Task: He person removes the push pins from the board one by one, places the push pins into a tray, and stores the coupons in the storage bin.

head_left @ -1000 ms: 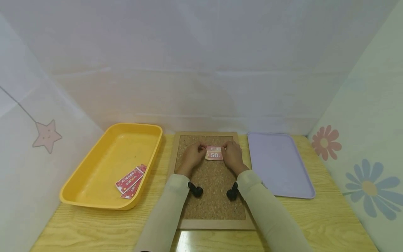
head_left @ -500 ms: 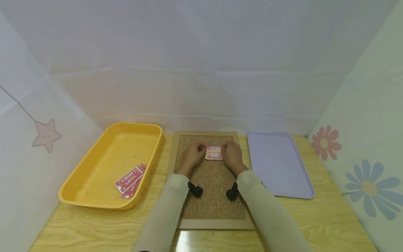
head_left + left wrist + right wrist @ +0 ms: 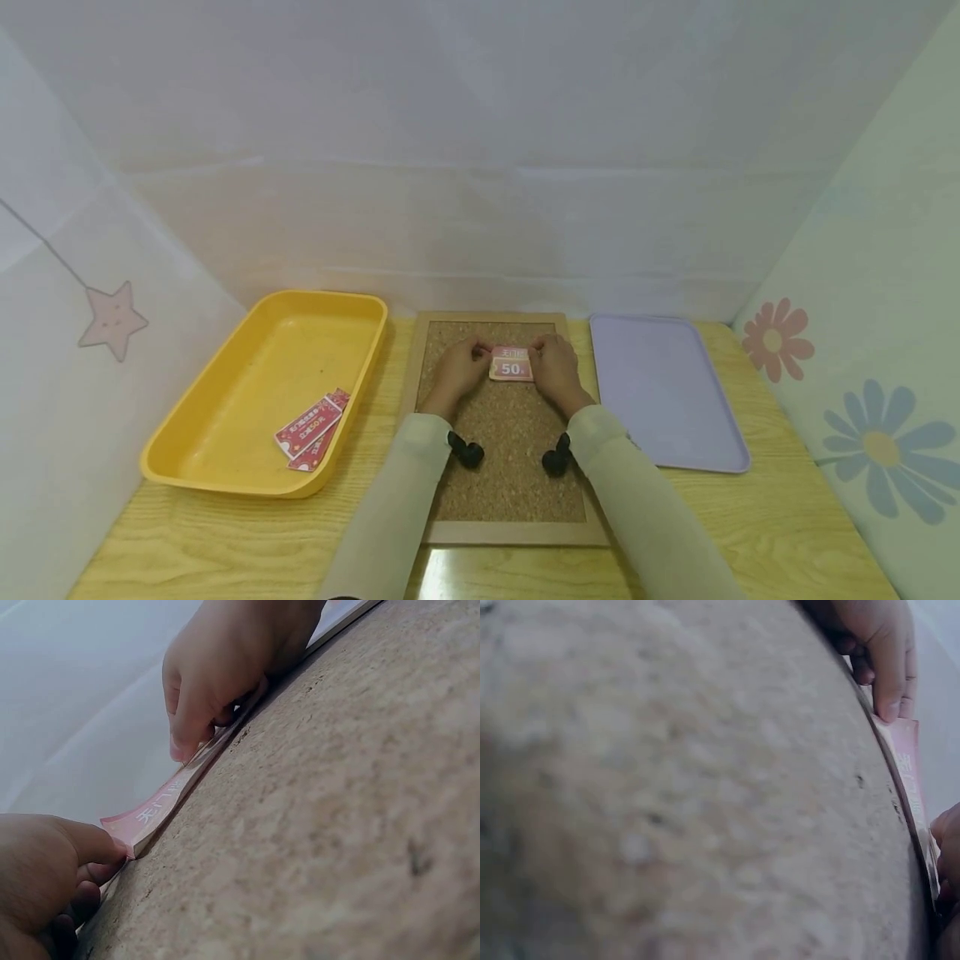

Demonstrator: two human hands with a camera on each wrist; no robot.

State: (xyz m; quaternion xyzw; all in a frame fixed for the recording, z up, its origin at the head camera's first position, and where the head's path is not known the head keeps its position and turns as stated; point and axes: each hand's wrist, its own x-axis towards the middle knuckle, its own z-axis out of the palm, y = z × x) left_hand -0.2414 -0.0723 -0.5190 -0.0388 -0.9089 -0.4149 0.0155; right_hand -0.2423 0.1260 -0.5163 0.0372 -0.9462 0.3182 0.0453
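A small pink coupon (image 3: 512,367) marked "50" lies on the upper part of the framed corkboard (image 3: 510,450). My left hand (image 3: 459,371) pinches the coupon's left end between thumb and fingertips. At the opposite end, my right hand (image 3: 553,367) grips it and hides part of the print. From the left wrist, the coupon (image 3: 154,811) looks bowed, its surface lifting along one side. The right wrist view has the left thumb on the corner of the coupon (image 3: 904,754); the right hand (image 3: 949,851) is cut off at the frame's edge.
On the left stands a yellow tray (image 3: 375,333) with several red coupons (image 3: 309,429) overlapping inside. A flat lilac tray (image 3: 667,392) lies to the right of the corkboard, partly behind the right sleeve. White walls enclose the wooden table (image 3: 780,517) at the back and sides.
Both hands stay at the coupon's two ends. The right hand has shifted very slightly to the right; the trays and the board are unchanged.
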